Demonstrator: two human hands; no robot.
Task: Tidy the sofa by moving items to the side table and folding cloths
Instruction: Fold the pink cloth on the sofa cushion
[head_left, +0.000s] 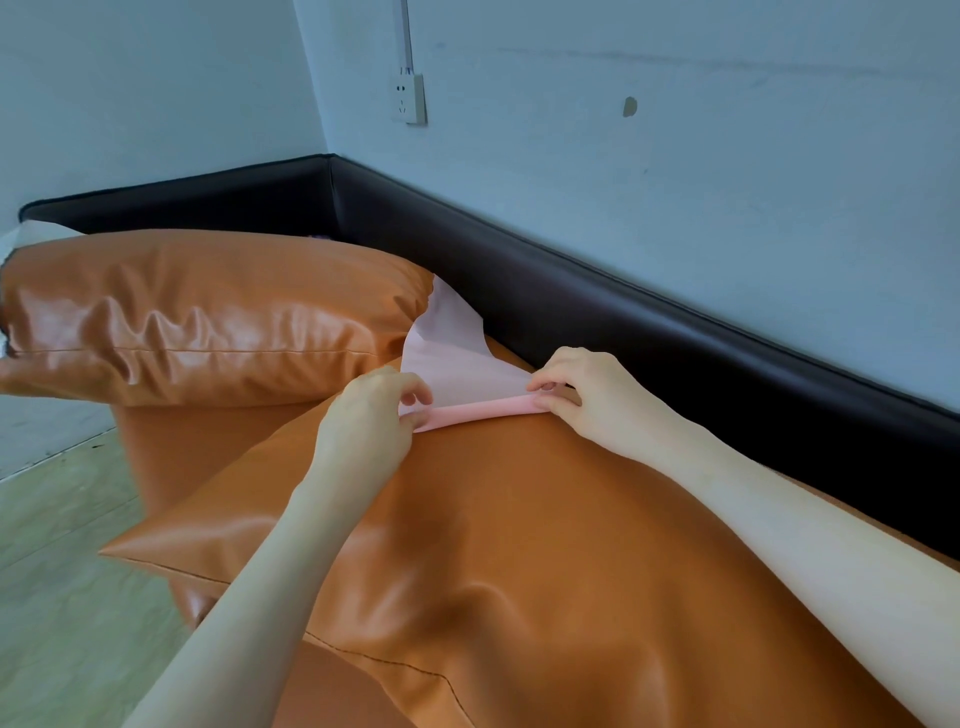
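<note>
Centre of frame: left hand and right hand each pinch one end of a folded pink cloth on an orange leather sofa cushion. Second orange cushion at left; wall socket at top.

Both my bare forearms stretched forward, converging. My left hand fingers curled, pinching. My right hand palm down, fingertips curled, pinching too.

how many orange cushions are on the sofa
2. One orange cushion lies at the far left end; the other orange cushion is nearer, under both forearms. More could lie outside the frame.
</note>
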